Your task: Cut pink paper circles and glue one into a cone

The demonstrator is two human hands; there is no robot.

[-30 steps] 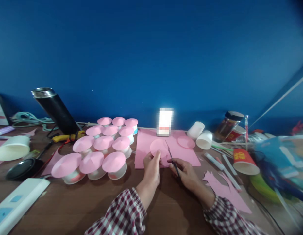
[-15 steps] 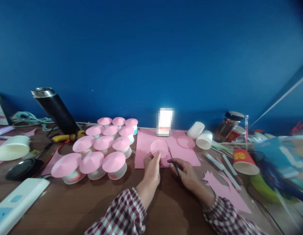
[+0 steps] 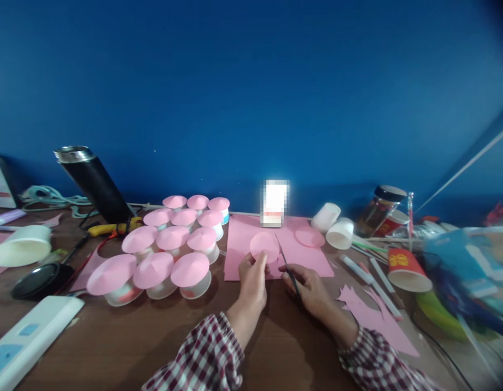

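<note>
The left hand (image 3: 253,277) is clamped on a pink disc (image 3: 262,244), thumb on top at its near edge. The disc is above the pink sheets (image 3: 238,239), near the middle of the scene. The right hand (image 3: 308,288) is closed around the scissors (image 3: 291,276), their blades pointing far and slightly left, just right of the disc. Whether the blades touch it, I cannot tell. Both arms wear checked sleeves (image 3: 206,350).

A second disc (image 3: 309,237) lies on the right part of the sheets. At their far edge is a bright, pixelated panel (image 3: 274,202).

On the surface (image 3: 125,345) to the left, twelve upturned cups (image 3: 197,289) stand in four rows of three, each topped by a shallow pink cone (image 3: 153,269). Farther left, a black flask (image 3: 95,182) leans beside yellow-handled pliers (image 3: 107,229); a power strip (image 3: 35,334) lies at the near left.

To the right of the sheets are two white cups (image 3: 326,217), with a jar (image 3: 381,209) beyond them. Nearer lie markers (image 3: 371,282), a red cup (image 3: 408,267) on its side and pink scraps (image 3: 377,317).
</note>
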